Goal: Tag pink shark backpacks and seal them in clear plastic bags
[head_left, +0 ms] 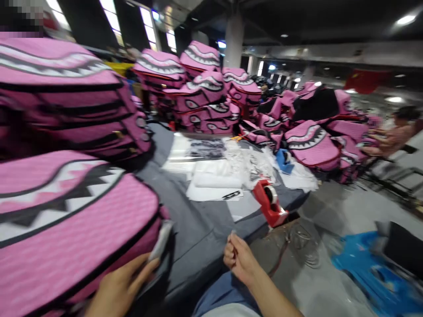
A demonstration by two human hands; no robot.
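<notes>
A large pink backpack [109, 220] with a printed white-toothed mouth lies on the left of the table, close to me. At its right side my left hand [124, 281] pinches a light grey flap [161, 240] between thumb and fingers. My right hand [239, 257] is raised over the table's front edge, fingers curled and the thumb pressed to the index finger. A small pale bit may show at those fingertips, too blurred to name. The right hand touches neither the backpack nor the red tape dispenser [269, 204] beyond it.
Pink backpacks are stacked behind on the left [66, 105], with more piles at the back [205, 105]. White papers and plastic bags [218, 176] cover the mid-table, beside a blue tape dispenser [284, 160]. Blue plastic [363, 255] lies on the floor; a person [395, 134] sits far right.
</notes>
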